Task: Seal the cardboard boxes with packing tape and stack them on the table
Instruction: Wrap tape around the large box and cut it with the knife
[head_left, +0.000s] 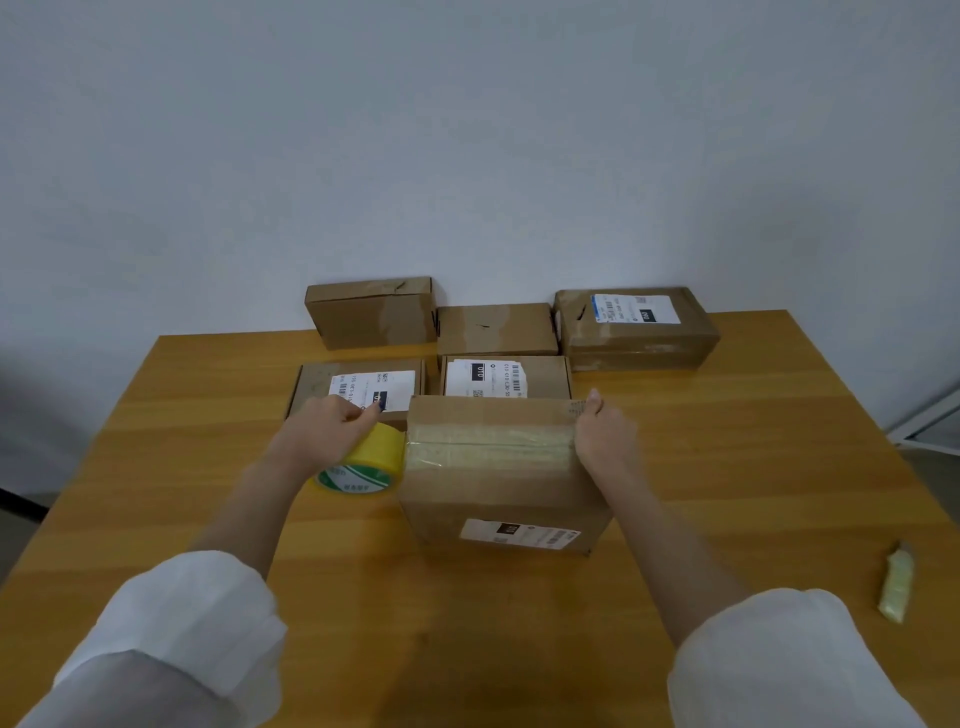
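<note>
A plain pale grey-blue painted wall (467, 130) fills the upper half of the view, bare and lit by soft, even light, a little darker toward the left. A honey-yellow wooden tabletop (727, 467) with streaked grain runs its far edge close along that wall, and a dull sheen lies on the wood near its right edge. Beyond the tabletop's left edge, a dark band (18, 501) crosses the foot of the wall above a strip of grey floor (21, 535). Past the far right corner a white frame (930, 421) shows at the border; whether it is a door or a window cannot be told.
</note>
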